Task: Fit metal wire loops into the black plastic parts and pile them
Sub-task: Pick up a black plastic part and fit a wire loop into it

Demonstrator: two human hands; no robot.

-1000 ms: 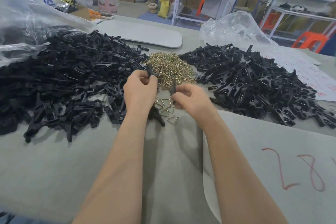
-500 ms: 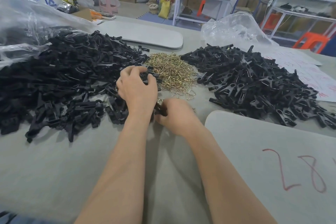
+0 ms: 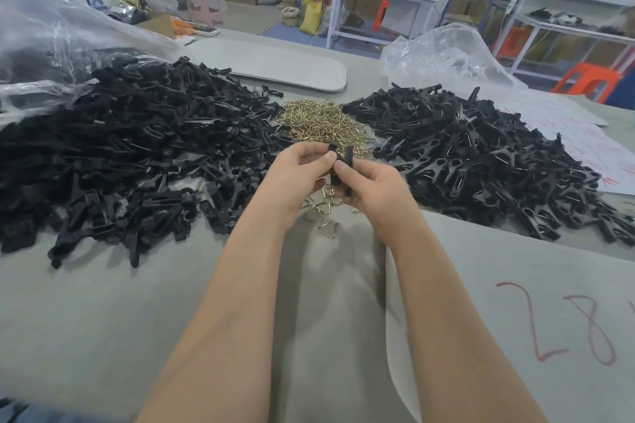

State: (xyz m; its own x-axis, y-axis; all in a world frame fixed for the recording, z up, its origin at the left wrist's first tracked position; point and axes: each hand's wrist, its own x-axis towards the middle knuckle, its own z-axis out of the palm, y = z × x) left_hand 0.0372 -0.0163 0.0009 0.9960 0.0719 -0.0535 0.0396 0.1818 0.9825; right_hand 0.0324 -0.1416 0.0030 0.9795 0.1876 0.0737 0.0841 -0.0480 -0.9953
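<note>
My left hand [image 3: 297,175] and my right hand [image 3: 372,184] meet above the table's middle and together pinch black plastic parts [image 3: 341,166], which stand upright between the thumbs and fingers. Whether a wire loop sits in them I cannot tell. Just below the hands a few loose brass wire loops [image 3: 328,228] lie on the grey table. Behind the hands is a heap of brass wire loops [image 3: 321,124]. A large pile of black plastic parts [image 3: 130,151] spreads to the left, and another pile of black parts [image 3: 481,154] lies to the right.
Clear plastic bags lie at the far left [image 3: 51,34] and behind the right pile [image 3: 443,55]. A grey board [image 3: 275,65] lies beyond the loops. A grey sheet with red writing [image 3: 549,319] covers the near right. Shelves, boxes and stools stand beyond the table.
Half a second ago both hands were low at the table by the left pile and loose loops. They have risen and come together, holding black parts up between them.
</note>
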